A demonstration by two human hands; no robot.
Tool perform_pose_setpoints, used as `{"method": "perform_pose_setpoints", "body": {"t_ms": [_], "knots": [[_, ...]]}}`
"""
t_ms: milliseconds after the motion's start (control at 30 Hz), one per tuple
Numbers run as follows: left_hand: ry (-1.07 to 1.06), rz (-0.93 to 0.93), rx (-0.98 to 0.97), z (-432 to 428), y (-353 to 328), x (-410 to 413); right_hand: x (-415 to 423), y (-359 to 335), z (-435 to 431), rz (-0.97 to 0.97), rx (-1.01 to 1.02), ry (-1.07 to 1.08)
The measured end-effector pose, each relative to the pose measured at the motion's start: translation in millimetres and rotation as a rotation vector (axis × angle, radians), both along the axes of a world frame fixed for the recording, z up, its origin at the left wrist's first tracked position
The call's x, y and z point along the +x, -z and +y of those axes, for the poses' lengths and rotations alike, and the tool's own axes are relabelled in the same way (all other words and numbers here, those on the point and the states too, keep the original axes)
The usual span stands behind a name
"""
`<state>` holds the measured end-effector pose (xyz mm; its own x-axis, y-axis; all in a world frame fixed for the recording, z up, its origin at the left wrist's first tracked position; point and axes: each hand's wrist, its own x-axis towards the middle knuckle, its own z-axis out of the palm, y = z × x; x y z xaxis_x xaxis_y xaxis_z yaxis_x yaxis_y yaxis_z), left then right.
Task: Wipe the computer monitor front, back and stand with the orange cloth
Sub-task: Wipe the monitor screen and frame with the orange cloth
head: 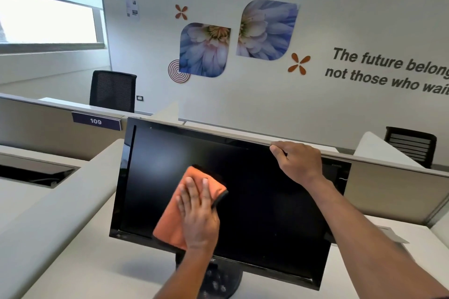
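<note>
Left hand (199,216) flat, fingers spread, pressing orange cloth (175,221) on monitor (262,201) screen, lower left. Right hand (298,161) grip closed over monitor top edge.

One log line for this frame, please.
wiping screen front | left hand flat on cloth | right hand grips monitor top edge

You face a white wall (267,94) with two flower pictures (205,50) and dark lettering (388,70). To your left a bright window (46,17) lets in daylight. Beige partitions (36,126), one numbered 109, divide the pale counter (80,264). Two black chairs (113,91) stand beyond them.
</note>
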<state>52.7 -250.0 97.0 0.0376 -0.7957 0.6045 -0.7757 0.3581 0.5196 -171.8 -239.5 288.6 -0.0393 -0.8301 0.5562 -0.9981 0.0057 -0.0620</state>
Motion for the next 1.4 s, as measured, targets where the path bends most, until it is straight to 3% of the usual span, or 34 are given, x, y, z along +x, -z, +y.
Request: {"method": "perform_pose_setpoints", "body": {"t_ms": [133,267,433,700,900,1067,1400], "knots": [[0.185,-0.185,-0.089,28,10,-46,2,0,3,-0.019,-0.006,-0.009],[0.499,-0.57,-0.276,51,16,-89,1,0,4,-0.031,-0.006,-0.024],[0.497,-0.679,-0.37,37,17,-88,-2,0,7,-0.044,-0.032,-0.065],[0.066,-0.269,-0.319,-22,-12,15,-5,3,0,-0.04,-0.016,-0.043],[-0.25,0.15,-0.079,-72,-60,110,0,2,1,-0.026,-0.033,-0.039],[-0.226,0.138,-0.092,-69,-47,114,1,0,3,-0.03,-0.032,-0.03],[-0.355,0.268,0.299,14,85,112,6,0,5,-0.031,-0.044,-0.022]]}}
